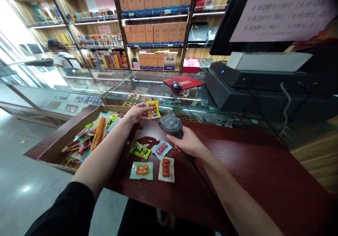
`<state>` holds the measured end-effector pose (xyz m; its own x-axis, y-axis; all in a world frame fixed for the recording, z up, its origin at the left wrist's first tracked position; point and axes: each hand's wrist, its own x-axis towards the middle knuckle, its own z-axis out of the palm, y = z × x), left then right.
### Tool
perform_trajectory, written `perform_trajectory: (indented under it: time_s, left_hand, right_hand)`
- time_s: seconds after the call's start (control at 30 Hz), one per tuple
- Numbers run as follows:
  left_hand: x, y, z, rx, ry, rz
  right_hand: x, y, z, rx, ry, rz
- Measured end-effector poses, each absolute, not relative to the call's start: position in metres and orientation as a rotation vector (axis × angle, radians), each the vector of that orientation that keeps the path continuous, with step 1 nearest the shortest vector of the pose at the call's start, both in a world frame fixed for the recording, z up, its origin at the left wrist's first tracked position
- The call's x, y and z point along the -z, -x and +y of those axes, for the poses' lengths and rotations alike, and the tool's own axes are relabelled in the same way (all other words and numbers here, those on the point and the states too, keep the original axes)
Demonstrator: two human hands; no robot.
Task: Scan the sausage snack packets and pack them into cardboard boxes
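Note:
Pinched in my left hand (139, 112) is a small yellow snack packet (153, 110), held above the far part of the dark red wooden counter (216, 179). My right hand (188, 142) wraps round the handle of a grey barcode scanner (170, 123), whose head points toward the packet and shows a blue light. Closer to me lie a green snack packet (140, 151), a blue-edged sausage packet (162, 149), a packet of two orange sausages (141, 170) and a packet of red sausages (166, 170). The scanner's cable runs down beneath my right forearm.
Left of my left arm, a cardboard box (52, 155) holds many packaged sausages. Beyond stands a glass display case (118, 84) with a mouse (176, 85) on a red mat (192, 82). A black monitor (224, 21) rises at right. Another person (63, 58) is far left.

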<state>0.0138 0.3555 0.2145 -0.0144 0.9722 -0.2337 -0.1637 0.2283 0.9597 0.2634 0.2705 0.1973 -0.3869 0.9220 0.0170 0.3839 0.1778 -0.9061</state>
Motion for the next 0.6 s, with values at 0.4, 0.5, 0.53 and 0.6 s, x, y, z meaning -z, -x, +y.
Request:
perform_trajectory:
  time_s: [0.4,0.5,0.53,0.6]
  left_hand:
    - [-0.2119,-0.0155,0.3565,-1.174,-0.82,1.207]
    - [-0.2123,-0.0143,0.3561,-1.14,-0.845,1.195]
    - [-0.2123,-0.014,0.3561,-1.13,-0.857,1.193]
    - [-0.2121,-0.0139,0.3565,-1.122,-0.871,1.194]
  right_hand:
    - [-0.1984,-0.2637,0.2697,-1.201,1.224,-1.858]
    - [-0.1977,-0.2632,0.2699,-1.212,1.228,-1.849]
    - [-0.1975,-0.2629,0.27,-1.218,1.226,-1.849]
    - [-0.1979,-0.2625,0.2697,-1.22,1.226,-1.841]
